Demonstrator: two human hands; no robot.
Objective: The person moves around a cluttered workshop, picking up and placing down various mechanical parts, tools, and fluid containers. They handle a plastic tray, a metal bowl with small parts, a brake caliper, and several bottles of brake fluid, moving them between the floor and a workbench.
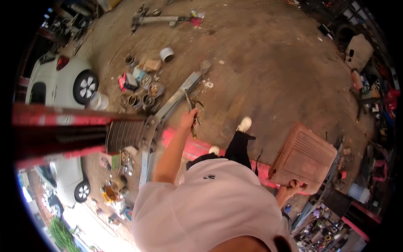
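Tools (190,103): gripped in the left hand (187,119), long way up and down, tops pointing away from the body
Case (305,153): brown, slanted, at the right, its near edge gripped by the right hand (289,190)
Floor (260,75): brown, dirty
Left side: white car (61,84)
Hard to see: tool kinds

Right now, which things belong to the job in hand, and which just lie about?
Seemingly in use: dark metal tool, perhaps several (left grip); reddish-brown case (right grip).
Seemingly lying about: pale can; white bucket; long metal part.
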